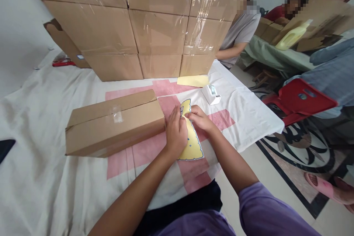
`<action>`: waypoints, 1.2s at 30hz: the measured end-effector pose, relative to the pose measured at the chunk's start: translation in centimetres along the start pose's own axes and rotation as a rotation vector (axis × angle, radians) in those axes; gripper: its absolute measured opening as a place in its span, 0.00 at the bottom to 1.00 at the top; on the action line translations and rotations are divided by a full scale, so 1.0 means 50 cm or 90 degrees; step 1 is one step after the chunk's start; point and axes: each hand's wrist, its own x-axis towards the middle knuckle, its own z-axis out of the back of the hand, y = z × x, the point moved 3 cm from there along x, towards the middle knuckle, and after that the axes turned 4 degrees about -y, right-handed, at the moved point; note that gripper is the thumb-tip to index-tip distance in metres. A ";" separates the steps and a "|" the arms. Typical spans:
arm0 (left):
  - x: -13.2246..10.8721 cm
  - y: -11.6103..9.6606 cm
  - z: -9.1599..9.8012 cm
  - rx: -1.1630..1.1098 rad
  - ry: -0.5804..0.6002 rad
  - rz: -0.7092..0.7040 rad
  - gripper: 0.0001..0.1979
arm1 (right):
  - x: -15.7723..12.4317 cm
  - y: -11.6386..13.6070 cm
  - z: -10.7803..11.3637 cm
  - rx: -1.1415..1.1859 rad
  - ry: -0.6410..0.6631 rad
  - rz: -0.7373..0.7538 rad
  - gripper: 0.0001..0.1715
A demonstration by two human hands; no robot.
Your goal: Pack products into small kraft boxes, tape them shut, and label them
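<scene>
A yellow paper cutout (pixel 195 146) with a blue wavy border lies between my two hands, over the pink-patterned cloth. My left hand (pixel 176 132) is closed on its left side, fingers together and thumb on the paper, close to the end of a long cardboard box (pixel 116 127). On the right edge, my right hand (pixel 201 118) pinches the cutout between thumb and fingers. Part of the paper is hidden under the left hand. The box lies closed on its side, a piece of clear tape on its face.
Behind rises a stack of taped cardboard boxes (pixel 160 33). A small white tape dispenser (pixel 211 95) and a flat yellow sheet (pixel 190 81) sit before it. Beyond the table's right edge are a person in a grey shirt (pixel 243 29), a red chair (pixel 304 97) and a yellow bottle (pixel 293 37).
</scene>
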 end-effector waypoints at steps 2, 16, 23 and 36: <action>0.000 0.003 0.000 -0.030 -0.004 -0.003 0.28 | 0.001 0.000 0.001 0.002 -0.003 -0.002 0.16; 0.005 0.007 0.010 -0.063 -0.148 -0.078 0.04 | -0.003 -0.013 0.021 0.019 -0.065 -0.088 0.14; 0.006 0.021 0.007 -0.110 -0.167 -0.060 0.05 | 0.017 -0.037 0.051 -0.016 -0.111 -0.176 0.09; -0.023 0.000 0.004 -0.186 -0.042 -0.058 0.12 | 0.007 -0.004 0.084 -0.068 -0.178 -0.090 0.18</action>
